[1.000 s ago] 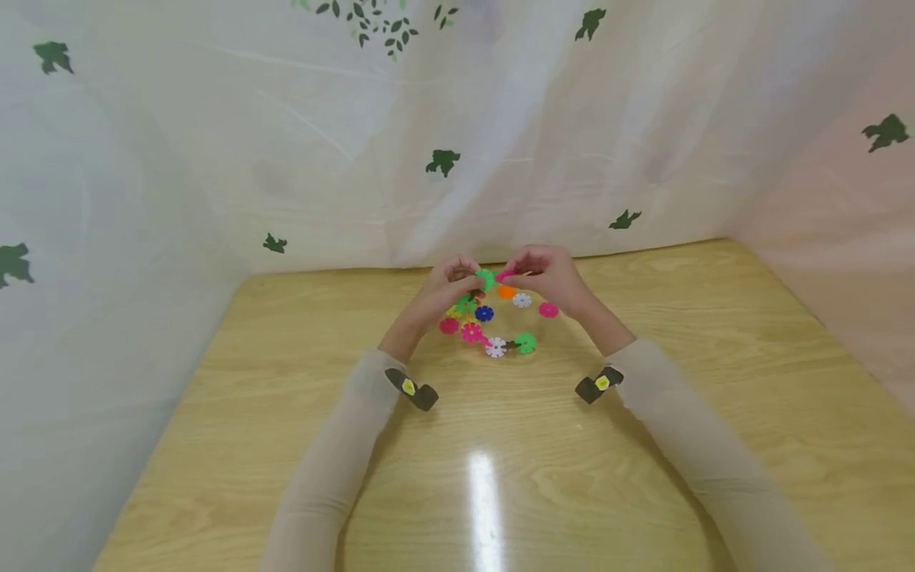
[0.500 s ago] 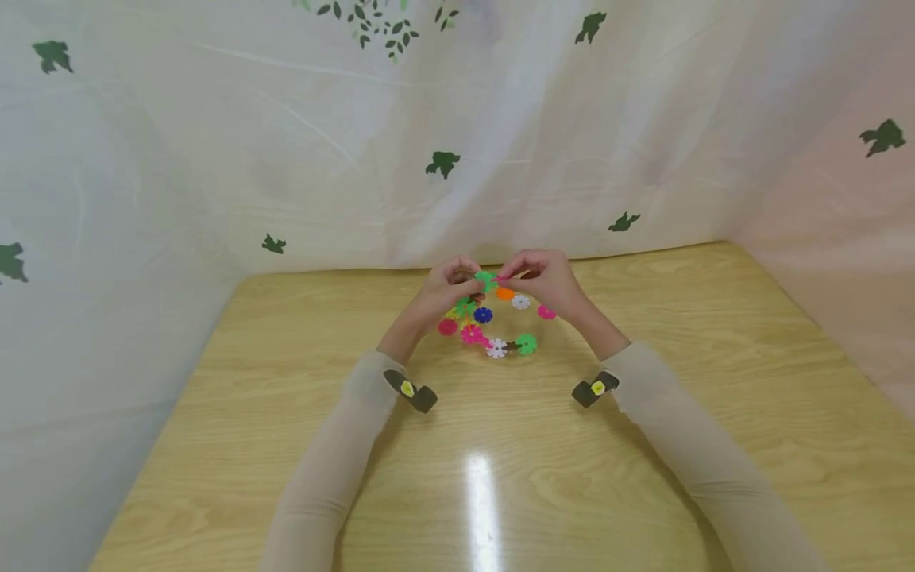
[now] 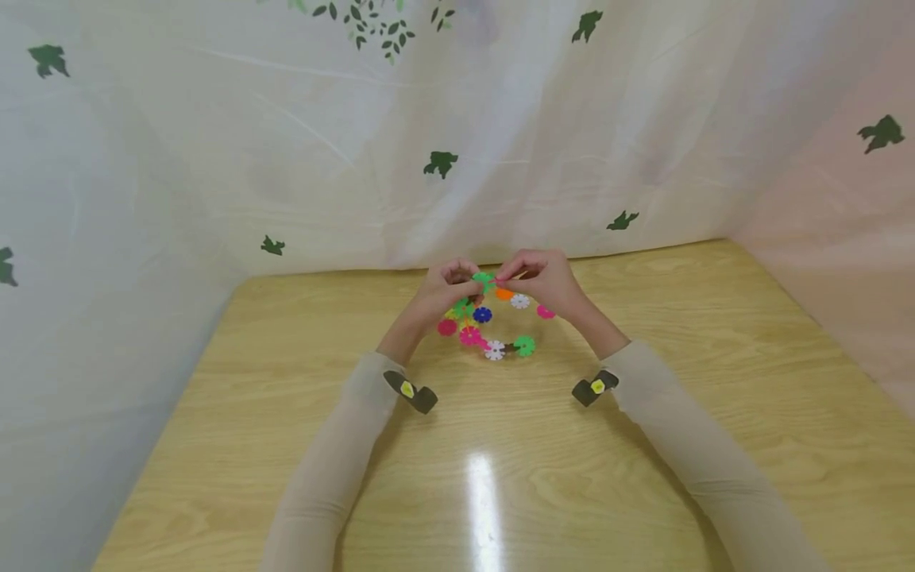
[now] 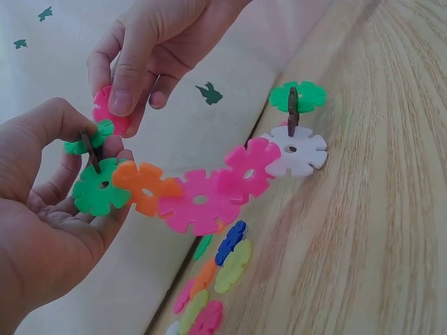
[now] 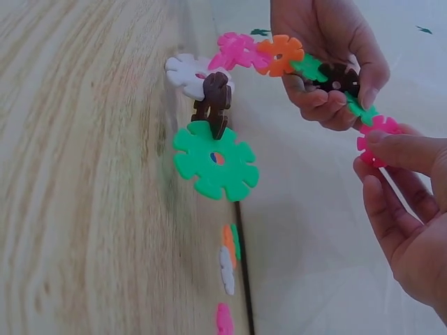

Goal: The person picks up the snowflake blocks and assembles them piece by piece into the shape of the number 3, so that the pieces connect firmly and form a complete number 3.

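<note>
Pink disc point(image 4: 103, 109) turned, in right hand point(image 3: 549, 280), disc chain point(image 4: 183, 211) in left hand point(image 3: 442, 291)

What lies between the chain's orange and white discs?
A pink disc beside the orange disc, then a second pink disc beside the white disc; the left wrist view shows both.

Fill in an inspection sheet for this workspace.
Surface: wood-grain table, bright reflection towards the person.
Job's things: chain of notched discs, raised; pink disc at its green end, whether slotted in unclear.
Clutter: other coloured discs lying on the table.
Hands: left hand grips the chain; right hand pinches the pink disc.
Cables: nothing seen.
Surroundings: pale cloth with green bird shapes.
</note>
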Motion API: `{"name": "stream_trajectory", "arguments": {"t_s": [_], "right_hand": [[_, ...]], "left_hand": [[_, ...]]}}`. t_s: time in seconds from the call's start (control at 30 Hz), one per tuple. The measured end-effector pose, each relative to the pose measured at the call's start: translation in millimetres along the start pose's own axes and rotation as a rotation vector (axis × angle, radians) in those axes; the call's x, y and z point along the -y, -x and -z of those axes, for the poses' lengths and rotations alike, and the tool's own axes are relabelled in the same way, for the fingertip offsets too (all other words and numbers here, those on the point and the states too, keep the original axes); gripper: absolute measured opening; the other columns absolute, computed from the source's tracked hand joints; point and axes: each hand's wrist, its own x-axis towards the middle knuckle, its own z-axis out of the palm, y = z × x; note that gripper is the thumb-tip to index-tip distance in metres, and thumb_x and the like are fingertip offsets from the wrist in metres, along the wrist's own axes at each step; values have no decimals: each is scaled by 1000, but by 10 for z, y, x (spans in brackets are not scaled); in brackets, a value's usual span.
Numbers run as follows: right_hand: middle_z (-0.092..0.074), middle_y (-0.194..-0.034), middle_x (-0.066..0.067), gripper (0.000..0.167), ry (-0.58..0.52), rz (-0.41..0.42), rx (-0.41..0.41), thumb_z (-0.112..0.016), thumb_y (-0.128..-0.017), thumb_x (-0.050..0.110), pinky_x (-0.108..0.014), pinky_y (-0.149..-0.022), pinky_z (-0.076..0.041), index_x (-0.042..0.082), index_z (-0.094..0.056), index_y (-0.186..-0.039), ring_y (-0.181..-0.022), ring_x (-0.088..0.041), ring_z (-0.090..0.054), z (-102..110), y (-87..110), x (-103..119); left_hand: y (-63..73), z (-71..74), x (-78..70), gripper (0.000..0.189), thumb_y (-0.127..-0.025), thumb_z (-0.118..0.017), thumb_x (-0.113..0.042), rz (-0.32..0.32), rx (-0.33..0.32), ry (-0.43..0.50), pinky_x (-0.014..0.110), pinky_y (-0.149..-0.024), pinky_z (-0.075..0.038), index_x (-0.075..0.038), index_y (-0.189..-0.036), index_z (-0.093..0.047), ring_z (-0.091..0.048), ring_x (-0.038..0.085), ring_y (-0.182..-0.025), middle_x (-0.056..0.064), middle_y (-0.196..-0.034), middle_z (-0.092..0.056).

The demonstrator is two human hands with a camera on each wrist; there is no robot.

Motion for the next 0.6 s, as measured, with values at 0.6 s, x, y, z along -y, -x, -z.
{"name": "stream_trajectory", "arguments": {"t_s": [0.6], "right_hand": [[-74,-83,-5,5,12,12,-7,-79,-85,-2,-28,-64,-62,-5,-78,-90,-75,-27,-72,-5,17,40]], "left_hand": [[8,-8,-55,9,-93,-64,6,-22,-14,5,22,-66,-54,-3,-95,-65,-62,14,-67,0,-74,-68]]}}
